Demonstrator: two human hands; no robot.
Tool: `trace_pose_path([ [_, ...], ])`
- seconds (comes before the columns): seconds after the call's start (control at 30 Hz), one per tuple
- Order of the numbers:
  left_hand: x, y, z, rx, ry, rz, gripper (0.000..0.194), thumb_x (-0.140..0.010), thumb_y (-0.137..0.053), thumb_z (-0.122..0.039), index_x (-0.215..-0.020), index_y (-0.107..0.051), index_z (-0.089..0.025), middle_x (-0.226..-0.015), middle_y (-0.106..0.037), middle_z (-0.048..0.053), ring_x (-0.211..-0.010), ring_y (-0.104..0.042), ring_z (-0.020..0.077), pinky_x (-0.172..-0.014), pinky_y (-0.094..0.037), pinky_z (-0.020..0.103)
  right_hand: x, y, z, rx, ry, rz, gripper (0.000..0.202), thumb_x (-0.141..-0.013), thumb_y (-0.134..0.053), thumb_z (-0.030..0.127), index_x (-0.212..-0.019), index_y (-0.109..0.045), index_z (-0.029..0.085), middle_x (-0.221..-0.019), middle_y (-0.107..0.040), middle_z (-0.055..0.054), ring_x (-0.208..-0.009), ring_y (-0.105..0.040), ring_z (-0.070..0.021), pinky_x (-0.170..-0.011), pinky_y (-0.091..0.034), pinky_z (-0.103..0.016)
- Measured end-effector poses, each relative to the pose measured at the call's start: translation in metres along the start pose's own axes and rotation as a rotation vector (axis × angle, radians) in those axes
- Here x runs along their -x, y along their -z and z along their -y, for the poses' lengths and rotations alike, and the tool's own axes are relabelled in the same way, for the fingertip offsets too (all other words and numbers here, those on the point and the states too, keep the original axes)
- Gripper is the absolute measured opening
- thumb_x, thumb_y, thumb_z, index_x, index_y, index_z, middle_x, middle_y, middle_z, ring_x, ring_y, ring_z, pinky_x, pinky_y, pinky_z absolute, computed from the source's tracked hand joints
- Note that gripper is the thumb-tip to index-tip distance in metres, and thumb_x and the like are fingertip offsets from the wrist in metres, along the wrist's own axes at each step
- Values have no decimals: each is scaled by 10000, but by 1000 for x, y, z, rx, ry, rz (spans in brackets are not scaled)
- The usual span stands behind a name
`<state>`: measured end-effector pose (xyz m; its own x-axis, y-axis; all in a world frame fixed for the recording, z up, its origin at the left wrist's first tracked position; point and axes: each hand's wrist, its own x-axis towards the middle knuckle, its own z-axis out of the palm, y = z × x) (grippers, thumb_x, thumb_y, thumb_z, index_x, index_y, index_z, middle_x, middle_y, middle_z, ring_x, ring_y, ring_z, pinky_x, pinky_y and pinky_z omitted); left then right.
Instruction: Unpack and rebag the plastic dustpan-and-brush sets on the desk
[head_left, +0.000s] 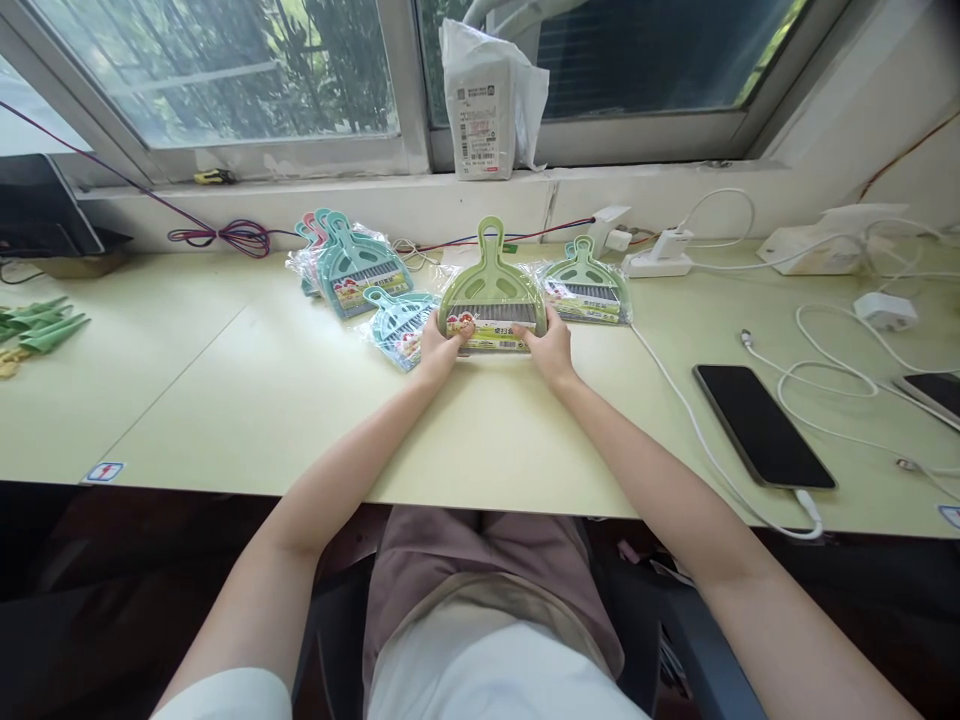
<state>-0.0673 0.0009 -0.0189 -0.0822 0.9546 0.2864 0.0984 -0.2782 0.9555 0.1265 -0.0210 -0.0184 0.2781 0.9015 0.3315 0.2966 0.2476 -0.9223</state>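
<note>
White top (487, 665), brownish-mauve bottoms (420, 560)

- A dustpan set (491, 272) is resting between the left hand (442, 349) and right hand (551, 351).
- Stacked sets (361, 262) are lying left, behind a lone set (397, 320).
- Another set (586, 278) is lying right.
- A phone (763, 425) is lying farther right on the table (300, 400).
- A box (484, 125) is standing behind, on the windowsill (345, 195).

We read "桌扫" on the label (491, 328) of the green dustpan (491, 270); the print (478, 125) on the white package (505, 110) is too small for us.
</note>
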Motion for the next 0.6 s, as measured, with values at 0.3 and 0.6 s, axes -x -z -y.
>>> trace_pose_path([
  [0.3,3,-3,-4,134,46,24,327,-728,-709,-365,-964,-554,-200,-890,-634,27,-806,-635,181,-622,-589,286,0,0,0,-36,19,-4,538,-740,-698,504,-1146,-610,162,-1072,-698,-113,-995,-629,-264,-952,-471,-416],
  [0.6,5,-6,-3,192,44,-33,355,-792,-670,-490,-979,-569,-205,-884,-616,50,-882,-650,253,-696,-604,394,-1,0,1,-73,55,2,583,-789,-630,550,-1258,-561,211,-1146,-680,-97,-1079,-610,-276,-1001,-447,-445],
])
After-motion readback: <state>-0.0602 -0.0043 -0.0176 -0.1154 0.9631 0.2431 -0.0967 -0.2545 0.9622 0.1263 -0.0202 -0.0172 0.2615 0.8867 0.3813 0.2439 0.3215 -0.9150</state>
